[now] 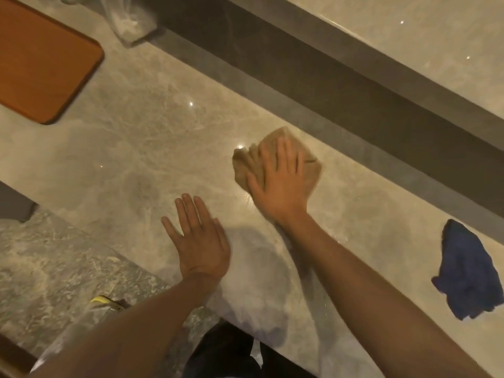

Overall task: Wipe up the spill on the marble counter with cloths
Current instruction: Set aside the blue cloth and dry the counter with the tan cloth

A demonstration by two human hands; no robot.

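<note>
Glossy veined marble counter [131, 148]: flat right hand [281, 184] on crumpled tan cloth [308, 173].

Two bare forearms, no sleeves, no rings or watch, dark clothing [226, 347] below

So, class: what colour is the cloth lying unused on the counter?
Dark blue, crumpled beside the right arm; the head view shows it.

Home kitchen, polished marble counter [152, 137], raised ledge [409, 31], wooden tray [41, 64]
</note>
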